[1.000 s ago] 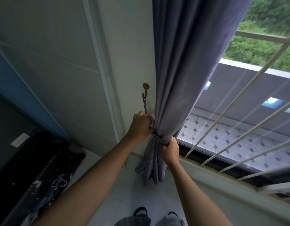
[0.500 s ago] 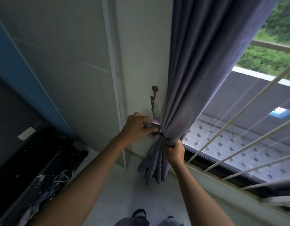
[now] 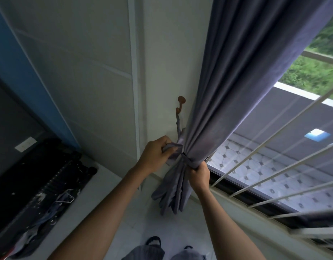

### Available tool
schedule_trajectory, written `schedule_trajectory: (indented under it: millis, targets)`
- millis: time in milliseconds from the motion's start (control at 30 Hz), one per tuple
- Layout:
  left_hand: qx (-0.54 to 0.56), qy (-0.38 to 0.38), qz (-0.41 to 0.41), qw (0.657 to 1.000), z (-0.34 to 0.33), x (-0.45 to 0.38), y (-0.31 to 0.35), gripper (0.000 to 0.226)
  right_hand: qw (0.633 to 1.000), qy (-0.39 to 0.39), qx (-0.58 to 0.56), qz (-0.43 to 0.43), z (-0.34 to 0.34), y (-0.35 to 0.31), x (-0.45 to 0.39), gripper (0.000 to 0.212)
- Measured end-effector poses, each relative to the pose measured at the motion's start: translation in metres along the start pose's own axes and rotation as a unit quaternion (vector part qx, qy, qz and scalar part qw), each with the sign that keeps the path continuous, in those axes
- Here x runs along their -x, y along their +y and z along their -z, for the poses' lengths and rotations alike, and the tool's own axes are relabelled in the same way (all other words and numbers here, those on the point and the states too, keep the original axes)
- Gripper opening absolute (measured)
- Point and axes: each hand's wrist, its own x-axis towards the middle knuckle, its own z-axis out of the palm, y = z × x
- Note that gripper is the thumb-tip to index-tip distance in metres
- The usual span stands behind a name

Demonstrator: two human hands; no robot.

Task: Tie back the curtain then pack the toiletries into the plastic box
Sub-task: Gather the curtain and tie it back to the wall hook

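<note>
A purple-grey curtain [image 3: 237, 87] hangs from the top right and is bunched together near the wall. A matching tieback strap [image 3: 176, 150] runs from a brown wall hook [image 3: 181, 103] down around the bunch. My left hand [image 3: 156, 156] is closed on the loose end of the strap, just left of the curtain. My right hand [image 3: 198, 175] grips the gathered curtain and the strap wrapped around it from below. The curtain's tail [image 3: 171, 192] hangs under both hands. No toiletries or plastic box are in view.
White window bars [image 3: 265, 166] and a sill run along the right. A black suitcase [image 3: 36, 184] with clothes and a wire hanger lies on the floor at the left, below a blue wall panel. My feet stand on the white tiled floor [image 3: 135, 231].
My left hand has pulled the strap's end a little out to the left of the curtain. The right hand keeps its grip on the bunch. The camera has turned, shifting the scene right.
</note>
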Motion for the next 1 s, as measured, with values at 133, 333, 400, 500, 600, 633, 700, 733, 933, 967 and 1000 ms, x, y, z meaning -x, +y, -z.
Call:
schedule_trajectory:
  millis: [133,333,400,500,600,633,700,733,933,967,1000]
  targets:
    - [0.013,-0.016,0.024,0.999,0.002,0.000,-0.005,0.012,1.000,0.001,0.007,-0.004,0.001,0.000,0.000,0.013]
    - [0.128,-0.162,0.209,0.956,0.010,0.008,-0.029,0.033,1.000,-0.001,0.018,-0.005,0.008,0.006,-0.006,0.017]
    - [0.180,-0.177,0.249,0.935,0.006,0.011,-0.033,0.028,1.000,-0.004,0.017,-0.004,0.008,0.006,-0.006,0.017]
    - [0.314,-0.173,0.253,0.899,-0.004,0.012,-0.036,0.024,1.000,0.003,0.004,-0.014,0.008,0.007,-0.004,0.016]
    - [0.404,-0.157,0.253,0.865,-0.019,0.014,-0.035,0.020,1.000,-0.002,0.005,-0.023,0.012,0.006,-0.005,0.017]
    - [0.414,-0.154,0.255,0.860,-0.023,0.015,-0.032,0.021,1.000,-0.006,0.004,-0.025,0.015,0.005,-0.006,0.018]
    - [0.426,-0.146,0.266,0.852,-0.030,0.014,-0.025,0.023,1.000,-0.011,-0.001,-0.025,0.019,0.001,-0.006,0.019]
    - [0.431,-0.142,0.276,0.848,-0.032,0.013,-0.020,0.026,1.000,-0.012,-0.004,-0.021,0.021,0.001,-0.005,0.019]
    - [0.526,-0.142,0.285,0.789,-0.049,0.006,-0.003,0.027,1.000,-0.015,-0.024,-0.001,0.022,-0.002,0.007,0.018]
    - [0.550,-0.154,0.291,0.768,-0.054,0.009,-0.006,0.027,0.999,-0.016,-0.031,0.003,0.023,-0.004,0.009,0.018]
    - [0.563,-0.162,0.309,0.749,-0.059,0.013,-0.010,0.028,0.999,-0.016,-0.037,0.006,0.023,-0.006,0.012,0.018]
